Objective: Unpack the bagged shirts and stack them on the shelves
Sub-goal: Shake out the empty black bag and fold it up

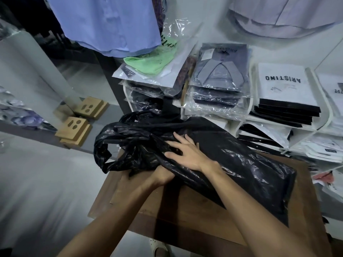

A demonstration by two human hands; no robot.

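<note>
Two bare arms reach out over a brown wooden table (185, 210). The right hand (187, 153) lies flat and spread on a big black bag (232, 156). Just under it, the left hand (163, 176) goes beneath the bag's loose edge; I cannot tell what its fingers hold. The shirts must be inside, unseen. Beyond the hands sit packed shirts (219, 75) on white shelves (246, 125). A hard pull could rip the thin bag or slide it off the table.
</note>
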